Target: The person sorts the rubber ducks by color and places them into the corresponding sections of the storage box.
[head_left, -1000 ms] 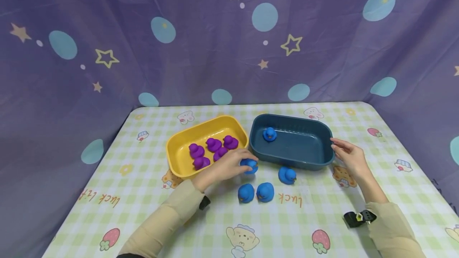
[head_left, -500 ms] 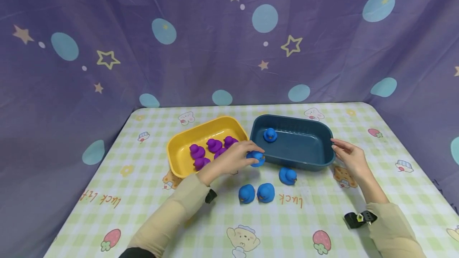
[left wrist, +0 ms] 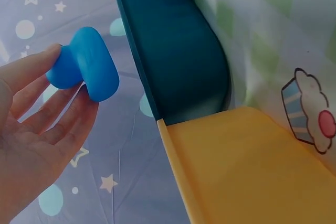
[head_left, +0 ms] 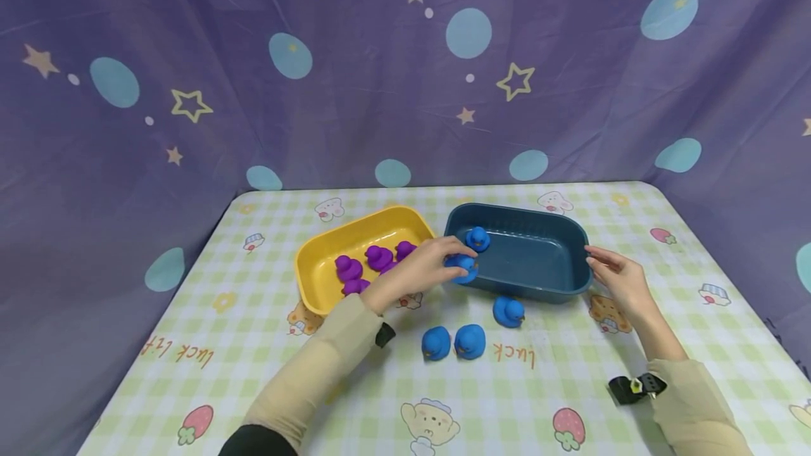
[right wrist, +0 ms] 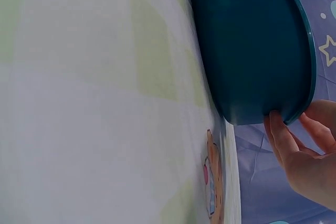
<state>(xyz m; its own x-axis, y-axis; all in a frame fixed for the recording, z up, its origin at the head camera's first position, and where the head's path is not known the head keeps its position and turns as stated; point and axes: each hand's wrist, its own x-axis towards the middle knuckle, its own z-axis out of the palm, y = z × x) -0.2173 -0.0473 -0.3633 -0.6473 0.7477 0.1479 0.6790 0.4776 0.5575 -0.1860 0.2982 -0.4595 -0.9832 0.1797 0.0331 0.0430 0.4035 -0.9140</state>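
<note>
Ref: clock centred on dark teal, oblong plastic-look tub (head_left: pixel 526 259), 12 o'clock away from person.

Grip: L hand (head_left: pixel 415 271) pinches smooth blue rubber-look duck (left wrist: pixel 93 67) betw. thumb & fingertips, palm off it; prob. held so since body is small & rounded, and fingertips give contact on opposing sides. Loc. of held duck: approx. 8 o'clock, at tub's near corner in head view; L wrist view shows it raised, apart from both tubs.

R hand (head_left: pixel 624 286) at 3 o'clock, fingers extended, tips touching tub's end; no duck in it. Judged a light brace vs. tub shifting.

Inside teal tub: one blue duck at 10 o'clock. Outside, on green-and-white checked cloth (head_left: pixel 545 378): blue duck (head_left: pixel 509 311) at 6 o'clock; two more, side by side, approx. 7 o'clock. All within arm's reach, prob. for convenience.

At 9 o'clock: glossy yellow oblong tub (head_left: pixel 318 279) w/ purple ducks (head_left: pixel 348 268); exact no. n/a, forearm side of L hand covers some. Beyond, 12 o'clock: purple star-print fabric backdrop (head_left: pixel 355 118).
</note>
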